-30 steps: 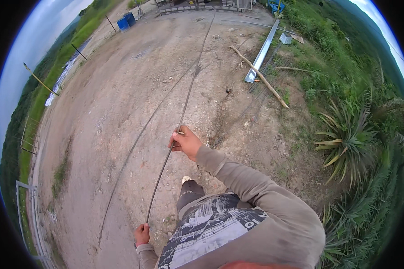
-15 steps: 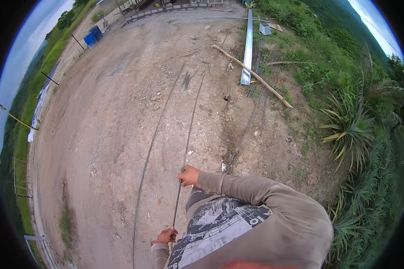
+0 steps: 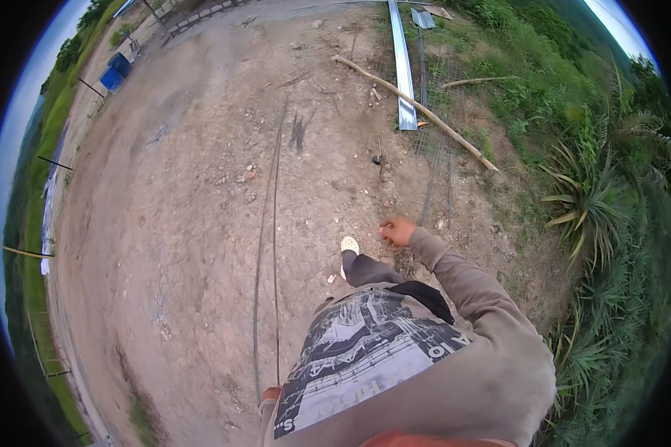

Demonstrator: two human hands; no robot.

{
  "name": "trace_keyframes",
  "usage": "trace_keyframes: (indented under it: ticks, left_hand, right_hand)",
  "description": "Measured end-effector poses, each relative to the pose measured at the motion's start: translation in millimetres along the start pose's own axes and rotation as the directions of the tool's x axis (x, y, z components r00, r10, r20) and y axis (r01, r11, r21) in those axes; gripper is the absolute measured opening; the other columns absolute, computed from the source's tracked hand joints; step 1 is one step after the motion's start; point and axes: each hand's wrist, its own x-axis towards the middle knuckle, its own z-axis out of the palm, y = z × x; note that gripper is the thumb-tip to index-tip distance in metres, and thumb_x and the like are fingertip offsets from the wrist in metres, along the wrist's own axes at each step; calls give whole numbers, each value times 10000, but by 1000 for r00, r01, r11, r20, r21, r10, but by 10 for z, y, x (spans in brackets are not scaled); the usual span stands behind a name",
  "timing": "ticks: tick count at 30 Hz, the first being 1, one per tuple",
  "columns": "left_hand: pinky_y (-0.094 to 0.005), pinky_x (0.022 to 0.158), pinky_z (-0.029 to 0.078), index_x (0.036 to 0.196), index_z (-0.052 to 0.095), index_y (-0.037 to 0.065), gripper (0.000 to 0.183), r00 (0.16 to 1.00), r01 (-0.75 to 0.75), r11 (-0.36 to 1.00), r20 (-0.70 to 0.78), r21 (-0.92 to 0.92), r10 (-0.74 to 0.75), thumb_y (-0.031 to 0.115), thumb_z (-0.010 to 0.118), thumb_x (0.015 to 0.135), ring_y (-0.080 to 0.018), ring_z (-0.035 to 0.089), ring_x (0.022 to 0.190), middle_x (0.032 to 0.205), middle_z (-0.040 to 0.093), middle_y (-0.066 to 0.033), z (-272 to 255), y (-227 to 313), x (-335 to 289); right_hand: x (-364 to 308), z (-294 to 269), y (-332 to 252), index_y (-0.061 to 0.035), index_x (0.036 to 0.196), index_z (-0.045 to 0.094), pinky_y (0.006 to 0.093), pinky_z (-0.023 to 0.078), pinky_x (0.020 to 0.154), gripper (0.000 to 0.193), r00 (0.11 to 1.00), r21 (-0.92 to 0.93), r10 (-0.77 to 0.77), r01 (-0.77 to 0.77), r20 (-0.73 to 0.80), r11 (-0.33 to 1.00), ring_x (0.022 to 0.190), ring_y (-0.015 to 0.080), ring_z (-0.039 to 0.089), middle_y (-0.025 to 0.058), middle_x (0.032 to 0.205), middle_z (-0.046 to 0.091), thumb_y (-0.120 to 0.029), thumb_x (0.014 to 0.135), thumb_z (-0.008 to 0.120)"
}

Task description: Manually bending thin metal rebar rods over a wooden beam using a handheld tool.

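Two long thin dark metal rods lie nearly parallel on the dirt, running away from me. At its near end, the right-hand rod (image 3: 276, 298) reaches my left hand (image 3: 271, 392). Only a bit of that hand shows past my shirt, and its fingers are hidden, so its grip cannot be made out. To the left lies the other rod (image 3: 258, 298). My right hand (image 3: 399, 232) is out over the ground to the right, away from both rods. Its fingers are curled in, with nothing seen in them.
A wooden pole (image 3: 417, 108) crosses a long silver metal channel (image 3: 402, 67) at the far right, by wire mesh (image 3: 440, 145). My pale shoe (image 3: 350, 244) steps ahead. Blue drums (image 3: 114, 74) stand far left. Spiky plants (image 3: 593, 197) line the right edge.
My right hand has let go of the rod and swung out to the right. My left hand has slipped mostly behind my shirt. One foot has come into view, and the rods lie closer together.
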Motion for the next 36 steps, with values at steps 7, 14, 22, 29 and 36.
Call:
trace_keyframes:
  ticks: [7, 14, 22, 29, 36]
  left_hand:
    - [-358, 695, 448, 903, 617, 49, 334, 943, -307, 950, 152, 58, 296, 362, 530, 826, -252, 578, 793, 883, 607, -149, 5, 1580, 1693]
    - [-335, 791, 450, 1037, 616, 54, 373, 791, -458, 866, 536, 199, 295, 334, 568, 795, -258, 602, 899, 1003, 631, -172, -678, 3341, 2832]
    - [-337, 773, 459, 1021, 623, 68, 353, 737, -541, 768, 633, 343, 237, 315, 578, 773, -257, 609, 876, 977, 636, -163, -1215, 4675, 4341]
    - [-339, 758, 467, 1006, 629, 81, 336, 741, -541, 746, 638, 387, 207, 298, 586, 753, -256, 615, 857, 954, 642, -155, -1667, 5828, 5256]
    - [-341, 742, 476, 992, 636, 93, 322, 748, -533, 737, 638, 417, 180, 281, 594, 734, -255, 621, 837, 931, 647, -147, -1872, 6569, 5953]
  right_hand:
    - [503, -1332, 564, -12, 1039, 574, 367, 518, 643, 348, 860, -279, 371, -473, -350, 835, 745, 214, 635, 126, 878, 644, -280, 816, 584]
    - [89, -1359, 381, -41, 1068, 551, 397, 526, 693, 312, 798, 270, 598, -595, 82, 757, 825, 233, 627, 105, 922, 634, -244, 832, 577]
    - [1591, -568, 641, -26, 1166, 537, 353, 445, 896, 371, 987, 890, 95, -160, 132, 427, 1022, 246, 574, 141, 1112, 586, -266, 884, 522]
    - [3402, -1437, 88, -9, 1175, 533, 336, 419, 923, 410, 970, 185, -234, 217, 72, 959, 1029, 237, 570, 123, 1110, 591, -306, 893, 512]
    - [4970, -2569, -958, 14, 1132, 557, 318, 449, 842, 470, 874, 486, 297, -466, 385, 740, 931, 196, 592, 111, 1049, 620, -387, 891, 506]
